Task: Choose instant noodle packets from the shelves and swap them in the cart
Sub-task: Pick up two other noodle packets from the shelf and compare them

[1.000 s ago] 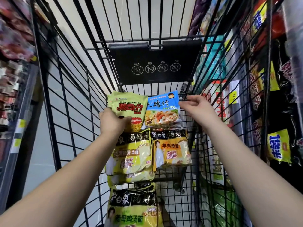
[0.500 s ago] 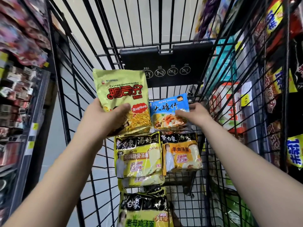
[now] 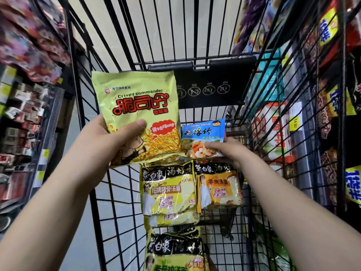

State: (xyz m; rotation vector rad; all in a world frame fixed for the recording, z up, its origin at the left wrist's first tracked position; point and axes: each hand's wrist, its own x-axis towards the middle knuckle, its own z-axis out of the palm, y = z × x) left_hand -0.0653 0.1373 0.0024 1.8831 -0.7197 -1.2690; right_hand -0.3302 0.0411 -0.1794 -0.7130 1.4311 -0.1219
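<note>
Left hand (image 3: 109, 139) grips the green pkt (image 3: 136, 106) by its lower-left corner, thumb across the front, above the cart (image 3: 91, 192) floor near the far end. Right hand (image 3: 228, 151) pinches the blue pkt (image 3: 203, 133) at its lower edge by the cart's right wall; possibly resting on the yellow pkts (image 3: 168, 192), hard to tell. Risk: the corner-only hold lets the green pkt swing & drop. It's upright, long axis vertical, top seam up, print toward the wearer.
</note>
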